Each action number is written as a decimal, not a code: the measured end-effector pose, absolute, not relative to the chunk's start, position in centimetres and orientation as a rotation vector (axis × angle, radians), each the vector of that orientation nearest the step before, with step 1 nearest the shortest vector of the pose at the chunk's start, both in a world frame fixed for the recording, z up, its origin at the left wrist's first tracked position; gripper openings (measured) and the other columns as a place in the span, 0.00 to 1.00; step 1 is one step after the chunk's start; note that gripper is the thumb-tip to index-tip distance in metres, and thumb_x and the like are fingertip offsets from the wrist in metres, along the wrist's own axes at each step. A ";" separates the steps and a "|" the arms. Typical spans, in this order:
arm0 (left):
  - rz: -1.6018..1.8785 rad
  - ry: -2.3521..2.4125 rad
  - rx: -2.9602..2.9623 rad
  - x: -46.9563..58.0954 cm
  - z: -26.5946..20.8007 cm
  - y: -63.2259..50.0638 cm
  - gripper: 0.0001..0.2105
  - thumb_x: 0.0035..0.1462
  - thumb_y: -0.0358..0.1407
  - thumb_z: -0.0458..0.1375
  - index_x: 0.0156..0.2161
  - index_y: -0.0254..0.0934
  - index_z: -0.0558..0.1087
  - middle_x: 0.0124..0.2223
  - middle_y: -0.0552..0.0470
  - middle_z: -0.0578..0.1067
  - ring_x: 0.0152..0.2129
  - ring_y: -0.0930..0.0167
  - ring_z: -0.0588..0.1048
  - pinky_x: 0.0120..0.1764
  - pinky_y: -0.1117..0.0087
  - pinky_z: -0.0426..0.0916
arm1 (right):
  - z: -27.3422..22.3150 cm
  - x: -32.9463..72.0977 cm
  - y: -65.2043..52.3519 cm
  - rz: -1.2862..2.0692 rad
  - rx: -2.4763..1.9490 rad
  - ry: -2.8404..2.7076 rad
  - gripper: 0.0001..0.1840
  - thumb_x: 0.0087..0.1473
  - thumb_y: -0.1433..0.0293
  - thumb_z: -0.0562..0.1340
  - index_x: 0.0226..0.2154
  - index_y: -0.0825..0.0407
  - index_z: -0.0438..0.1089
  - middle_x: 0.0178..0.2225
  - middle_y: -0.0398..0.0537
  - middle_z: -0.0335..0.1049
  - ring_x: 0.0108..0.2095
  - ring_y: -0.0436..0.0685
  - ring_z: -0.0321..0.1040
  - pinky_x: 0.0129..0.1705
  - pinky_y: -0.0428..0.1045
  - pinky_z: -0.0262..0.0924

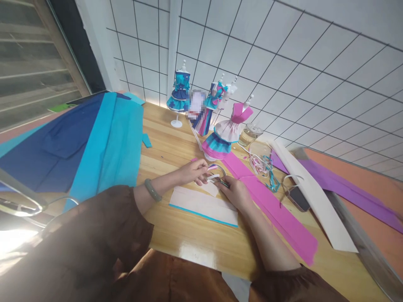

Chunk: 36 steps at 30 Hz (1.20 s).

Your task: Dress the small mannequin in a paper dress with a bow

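My right hand grips a pair of scissors by the handles, blades toward the left. Close to the blades, my left hand pinches a small pink-and-white strip between thumb and fingers. A narrow white strip curls beside the blades, and I cannot tell whether it is being cut. Below both hands a white crepe paper piece with a turquoise lower edge lies flat on the wooden table. A small white scrap lies just above it, partly under the hands.
Small dress forms in paper dresses stand at the back, near a glass jar. A pink paper strip, white strip, phone and tangled scraps lie right. Turquoise paper and dark blue paper spread left.
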<state>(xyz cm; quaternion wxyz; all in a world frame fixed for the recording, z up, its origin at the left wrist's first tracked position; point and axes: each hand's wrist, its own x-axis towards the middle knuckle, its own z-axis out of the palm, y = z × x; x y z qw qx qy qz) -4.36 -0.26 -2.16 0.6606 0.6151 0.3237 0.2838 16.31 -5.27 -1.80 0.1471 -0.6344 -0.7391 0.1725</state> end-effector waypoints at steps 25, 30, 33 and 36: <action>1.207 1.171 1.520 -7.0 -0.6 2.1 0.08 0.58 0.40 0.48 0.33 0.37 0.63 0.34 0.53 0.74 0.18 0.78 0.68 0.21 0.77 0.60 | -1.2 15.6 -6.7 0.358 -1.707 -2.164 0.24 0.54 0.52 0.54 0.46 0.52 0.65 0.31 0.50 0.73 0.29 0.57 0.69 0.29 0.48 0.57; 1.099 0.842 1.270 -5.6 -0.1 1.1 0.10 0.51 0.40 0.57 0.30 0.33 0.67 0.26 0.54 0.71 0.20 0.78 0.68 0.25 0.77 0.62 | -2.0 15.6 -6.6 0.248 -1.557 -2.389 0.19 0.56 0.56 0.54 0.41 0.51 0.69 0.36 0.51 0.73 0.33 0.57 0.69 0.33 0.48 0.59; 0.992 0.743 1.223 -5.0 -0.1 0.2 0.12 0.49 0.41 0.59 0.31 0.31 0.68 0.28 0.52 0.72 0.22 0.78 0.68 0.26 0.77 0.62 | -1.7 15.7 -6.4 0.074 -1.415 -2.401 0.16 0.57 0.59 0.54 0.38 0.50 0.72 0.34 0.51 0.72 0.35 0.57 0.68 0.36 0.50 0.59; 0.932 0.684 1.315 -4.4 -0.4 -0.6 0.13 0.51 0.42 0.58 0.32 0.31 0.69 0.27 0.52 0.71 0.22 0.78 0.68 0.27 0.77 0.62 | -1.2 15.5 -6.5 0.012 -1.284 -2.259 0.13 0.56 0.61 0.57 0.36 0.49 0.74 0.36 0.52 0.72 0.41 0.60 0.66 0.43 0.55 0.59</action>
